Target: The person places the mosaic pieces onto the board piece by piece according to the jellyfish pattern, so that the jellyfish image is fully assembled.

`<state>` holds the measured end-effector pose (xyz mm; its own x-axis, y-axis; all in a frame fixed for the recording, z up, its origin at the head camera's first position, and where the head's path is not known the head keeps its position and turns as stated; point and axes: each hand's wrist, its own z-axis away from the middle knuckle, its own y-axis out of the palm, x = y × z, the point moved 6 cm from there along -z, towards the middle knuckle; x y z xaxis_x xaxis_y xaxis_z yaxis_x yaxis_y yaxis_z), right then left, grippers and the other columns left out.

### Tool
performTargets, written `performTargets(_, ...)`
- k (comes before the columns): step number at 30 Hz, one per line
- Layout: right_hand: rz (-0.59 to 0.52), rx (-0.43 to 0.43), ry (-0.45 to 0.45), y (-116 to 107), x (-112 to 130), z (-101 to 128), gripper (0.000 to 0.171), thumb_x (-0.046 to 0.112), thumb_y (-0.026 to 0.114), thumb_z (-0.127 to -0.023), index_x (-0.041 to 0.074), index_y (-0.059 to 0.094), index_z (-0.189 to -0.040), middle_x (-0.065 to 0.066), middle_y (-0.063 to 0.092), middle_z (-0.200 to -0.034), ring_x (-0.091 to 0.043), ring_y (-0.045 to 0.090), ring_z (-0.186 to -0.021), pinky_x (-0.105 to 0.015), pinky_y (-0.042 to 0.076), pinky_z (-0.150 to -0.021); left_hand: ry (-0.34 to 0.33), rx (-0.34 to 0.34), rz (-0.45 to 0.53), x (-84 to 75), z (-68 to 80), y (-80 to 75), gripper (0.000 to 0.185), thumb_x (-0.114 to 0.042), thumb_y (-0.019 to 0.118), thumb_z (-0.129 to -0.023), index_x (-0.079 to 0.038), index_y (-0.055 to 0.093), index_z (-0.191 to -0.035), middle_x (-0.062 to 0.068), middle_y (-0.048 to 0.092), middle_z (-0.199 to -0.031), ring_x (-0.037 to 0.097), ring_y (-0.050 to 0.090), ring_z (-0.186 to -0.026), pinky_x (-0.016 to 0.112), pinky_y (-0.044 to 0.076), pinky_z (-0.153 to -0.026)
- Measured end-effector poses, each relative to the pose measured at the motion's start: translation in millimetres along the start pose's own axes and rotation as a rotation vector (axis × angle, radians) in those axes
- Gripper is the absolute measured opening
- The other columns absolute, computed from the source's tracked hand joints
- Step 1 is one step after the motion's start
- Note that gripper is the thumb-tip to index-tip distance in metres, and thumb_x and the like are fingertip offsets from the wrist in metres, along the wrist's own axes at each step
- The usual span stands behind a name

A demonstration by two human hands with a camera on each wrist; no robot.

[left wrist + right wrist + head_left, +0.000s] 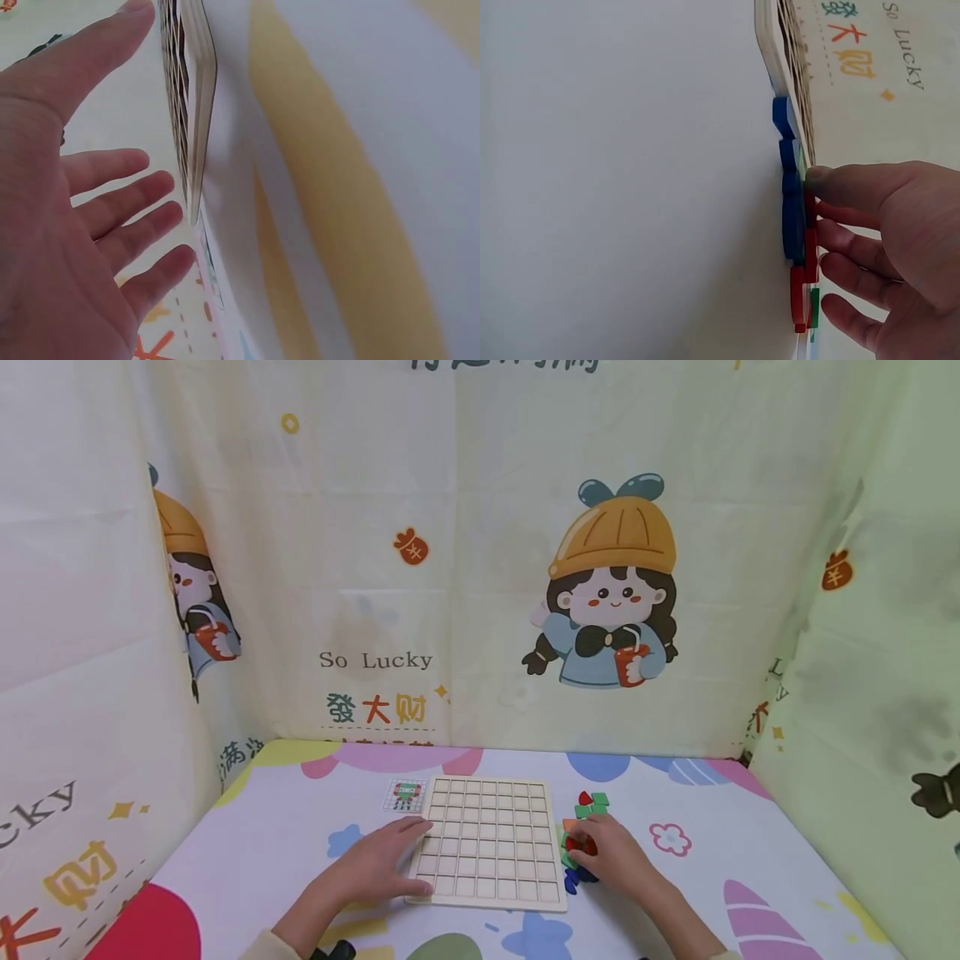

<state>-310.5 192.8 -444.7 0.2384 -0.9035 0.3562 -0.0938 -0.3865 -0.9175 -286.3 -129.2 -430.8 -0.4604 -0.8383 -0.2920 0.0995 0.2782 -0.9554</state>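
On the mat, your flat left hand (375,864) steadies the empty grid board (487,843); your right hand (603,852) pinches a red tile (581,844), none placed yet.

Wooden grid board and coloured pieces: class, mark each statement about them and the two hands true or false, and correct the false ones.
1. The wooden grid board has every cell filled with pieces. False: its cells look empty.
2. The left hand rests flat at the board's left edge. True.
3. The coloured pieces lie left of the board. False: they lie at its right.
4. The right hand is on the pile of pieces. True.
5. A small pattern card lies at the board's far left corner. True.
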Motion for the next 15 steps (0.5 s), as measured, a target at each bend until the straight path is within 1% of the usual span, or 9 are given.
performTargets(4,-0.008,0.028,0.003,0.8,1.8,-1.5,0.018,0.027,0.077,-0.071,0.025,0.066,-0.086,0.012,0.051,-0.079,-0.008,0.043,-0.078,-0.027,0.045,-0.070,-0.012,0.023,0.013,1.9,0.3,2.3,0.092,-0.063,0.069,-0.064,-0.014,0.041,-0.137,0.006,0.041,-0.141,0.029,0.041,-0.129,0.049,0.039,-0.101)
performTargets(8,-0.017,0.053,0.004,1.6,2.4,-3.2,0.017,0.026,0.077,-0.071,0.025,0.065,-0.084,0.011,0.052,-0.078,-0.008,0.043,-0.077,-0.027,0.045,-0.070,-0.016,0.042,0.034,4.5,0.9,6.0,0.094,-0.064,0.069,-0.063,-0.013,0.041,-0.137,0.005,0.040,-0.142,0.028,0.040,-0.129,0.048,0.038,-0.102)
performTargets(15,-0.058,0.075,0.017,1.2,2.3,-5.5,0.015,0.023,0.076,-0.072,0.024,0.067,-0.083,0.011,0.054,-0.077,-0.010,0.044,-0.078,-0.027,0.045,-0.070,-0.009,0.045,0.050,6.5,0.7,9.7,0.094,-0.065,0.068,-0.063,-0.012,0.042,-0.136,0.004,0.039,-0.143,0.027,0.039,-0.129,0.047,0.038,-0.103)
